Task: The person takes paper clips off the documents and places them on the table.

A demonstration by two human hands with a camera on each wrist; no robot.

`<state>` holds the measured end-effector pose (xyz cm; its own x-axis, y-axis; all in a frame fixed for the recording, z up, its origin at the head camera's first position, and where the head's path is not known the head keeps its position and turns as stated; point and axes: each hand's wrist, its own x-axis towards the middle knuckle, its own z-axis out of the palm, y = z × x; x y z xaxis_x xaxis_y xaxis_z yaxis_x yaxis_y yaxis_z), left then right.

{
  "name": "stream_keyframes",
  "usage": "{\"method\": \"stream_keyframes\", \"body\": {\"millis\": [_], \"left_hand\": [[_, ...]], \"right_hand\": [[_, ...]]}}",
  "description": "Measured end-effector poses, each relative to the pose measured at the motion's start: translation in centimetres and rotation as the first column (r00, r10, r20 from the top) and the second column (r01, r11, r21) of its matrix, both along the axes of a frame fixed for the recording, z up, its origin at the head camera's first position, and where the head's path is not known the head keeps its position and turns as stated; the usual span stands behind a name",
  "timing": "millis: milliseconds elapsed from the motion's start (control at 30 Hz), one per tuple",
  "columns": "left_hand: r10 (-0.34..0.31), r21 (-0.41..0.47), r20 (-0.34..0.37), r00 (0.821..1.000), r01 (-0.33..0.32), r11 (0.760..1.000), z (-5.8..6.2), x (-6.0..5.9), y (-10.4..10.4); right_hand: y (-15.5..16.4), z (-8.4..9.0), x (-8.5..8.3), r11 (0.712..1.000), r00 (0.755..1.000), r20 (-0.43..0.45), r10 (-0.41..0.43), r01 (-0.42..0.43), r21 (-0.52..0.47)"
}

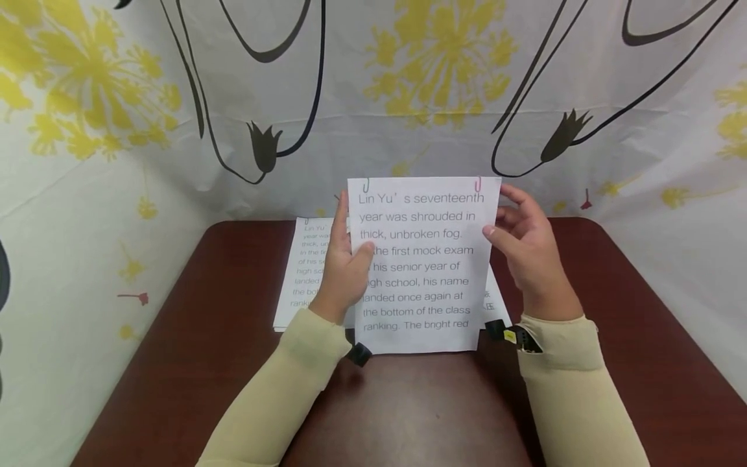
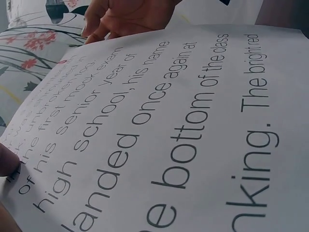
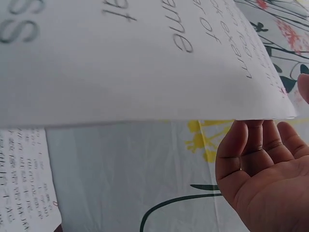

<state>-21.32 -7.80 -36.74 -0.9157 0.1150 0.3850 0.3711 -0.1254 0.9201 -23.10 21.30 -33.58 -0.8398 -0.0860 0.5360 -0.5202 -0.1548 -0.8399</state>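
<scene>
White cloth (image 1: 87, 194) with yellow flowers and black stems as backdrop, hung on three sides. Below it, red-brown table (image 1: 204, 363).

Locate the printed sheet (image 1: 426, 266) at centre: held upright over the far half of the table, text facing the head camera, bottom edge low to the surface. Cannot tell whether that edge touches. Judged as a checking step: held up for reading or aligning, not yet laid down.

Find a second printed sheet (image 1: 303, 279) flat on the table, behind and left of the held one and partly hidden by it.

Note the left hand (image 1: 344, 272): grips the left edge, thumb (image 2: 6, 159) on the printed face, fingers behind.

Note the right hand (image 1: 528, 256): slack, fingers (image 3: 251, 140) loosely extended against the rear of the right edge, thumb just beside the front. No firm pinch confirmed.

Check the top edge: green paper clip (image 1: 366, 186) near the left corner, pink paper clip (image 1: 477, 185) near the right. Cannot tell how many leaves sit under them.

Judged to call next for a firmer hold at the right edge, even support at both sides, and clearance from the flat sheet.

No container in view.
</scene>
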Motion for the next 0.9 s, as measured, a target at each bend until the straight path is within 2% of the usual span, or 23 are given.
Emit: {"method": "stream_keyframes", "body": {"millis": [200, 500, 733, 900], "left_hand": [[-0.001, 0.0, 0.011, 1.0, 0.001, 1.0, 0.0, 0.5, 0.3], [-0.009, -0.007, -0.066, 0.998, 0.008, 1.0, 0.0, 0.6, 0.6], [0.01, -0.009, -0.056, 0.998, -0.01, 1.0, 0.1, 1.1, 1.0], [-0.006, 0.007, -0.079, 0.997, 0.007, 1.0, 0.3, 1.6, 1.3]], "right_hand": [[0.2, 0.7, -0.4, 0.999, 0.999, -0.047, 0.001, -0.003, -0.032], [-0.1, 1.0, -0.6, 0.998, 0.993, -0.11, 0.05, -0.053, -0.025], [-0.4, 1.1, -0.1, 1.0, 0.991, -0.129, -0.021, 0.019, -0.017], [-0.4, 0.9, 0.1, 1.0, 0.987, -0.157, -0.024, 0.022, -0.011]]}}
